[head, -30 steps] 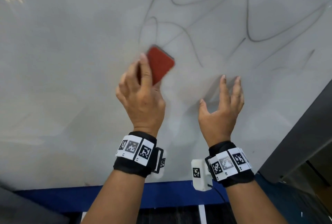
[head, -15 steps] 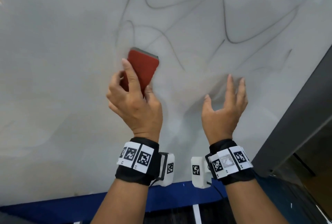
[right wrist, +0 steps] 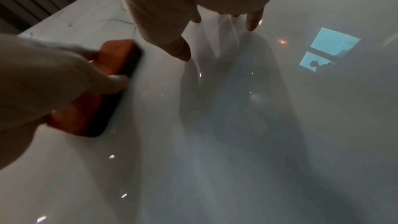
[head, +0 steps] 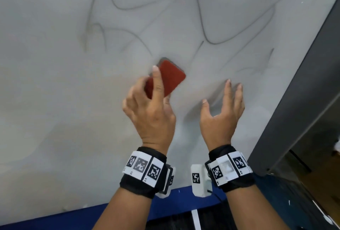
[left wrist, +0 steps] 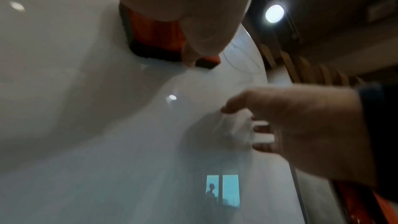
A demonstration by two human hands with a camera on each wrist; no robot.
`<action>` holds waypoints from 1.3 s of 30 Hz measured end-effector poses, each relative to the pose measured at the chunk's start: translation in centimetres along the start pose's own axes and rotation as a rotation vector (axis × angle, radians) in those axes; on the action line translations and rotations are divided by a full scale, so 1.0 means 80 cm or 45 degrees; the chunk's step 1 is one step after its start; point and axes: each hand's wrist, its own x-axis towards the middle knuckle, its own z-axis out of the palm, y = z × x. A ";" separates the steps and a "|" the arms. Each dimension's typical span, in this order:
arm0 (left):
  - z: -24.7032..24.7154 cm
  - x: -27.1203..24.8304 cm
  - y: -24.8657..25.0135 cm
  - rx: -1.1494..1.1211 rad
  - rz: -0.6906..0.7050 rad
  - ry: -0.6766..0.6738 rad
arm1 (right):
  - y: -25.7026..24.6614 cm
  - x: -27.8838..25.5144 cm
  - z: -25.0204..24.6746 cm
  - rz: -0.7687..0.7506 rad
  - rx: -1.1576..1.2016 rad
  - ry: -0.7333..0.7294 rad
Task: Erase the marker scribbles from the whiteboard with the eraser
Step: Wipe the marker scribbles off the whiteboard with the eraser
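Observation:
A red eraser [head: 170,76] with a dark felt face lies flat against the whiteboard [head: 55,82], held by my left hand [head: 152,104] with the forefinger along its back and the thumb at its side. The same eraser [right wrist: 103,89] shows in the right wrist view and, as an orange block [left wrist: 155,38], in the left wrist view. Grey marker scribbles [head: 207,36] loop across the upper board, above and to the right of the eraser. My right hand [head: 223,111] is open beside it, fingertips touching the board, holding nothing.
A dark frame [head: 303,91] runs along the whiteboard's right edge. A blue strip [head: 184,205] borders the board's bottom. The board's left and lower areas show only faint smears.
The eraser went left and up, then swept back to the right and down, and is tilted right now. My right hand stayed put on the board.

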 end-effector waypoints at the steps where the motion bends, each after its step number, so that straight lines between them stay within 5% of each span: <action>1: 0.004 -0.008 0.005 0.035 0.138 -0.055 | -0.001 -0.001 0.001 -0.006 -0.007 -0.001; 3: 0.007 -0.008 0.004 0.045 0.172 -0.049 | 0.000 0.000 0.001 -0.007 -0.009 -0.007; 7: -0.006 0.024 -0.002 -0.071 -0.304 0.180 | 0.011 0.002 -0.008 -0.072 -0.041 -0.036; 9: -0.006 0.029 0.003 -0.067 -0.352 0.210 | 0.013 0.001 -0.008 -0.089 -0.044 -0.047; 14: 0.017 -0.007 0.030 0.010 0.067 0.028 | 0.008 0.000 -0.002 -0.068 -0.015 -0.024; 24: 0.021 -0.022 0.030 -0.045 0.351 -0.123 | -0.013 -0.001 -0.007 -0.022 0.049 -0.093; 28: 0.018 -0.018 0.027 -0.087 0.473 -0.146 | -0.020 -0.006 -0.013 -0.229 0.058 -0.108; 34: 0.002 -0.012 0.017 -0.095 0.492 -0.216 | -0.020 -0.013 0.000 -0.428 0.089 -0.065; 39: -0.003 -0.005 -0.014 0.102 0.129 -0.167 | -0.026 -0.011 0.004 -0.270 0.167 0.048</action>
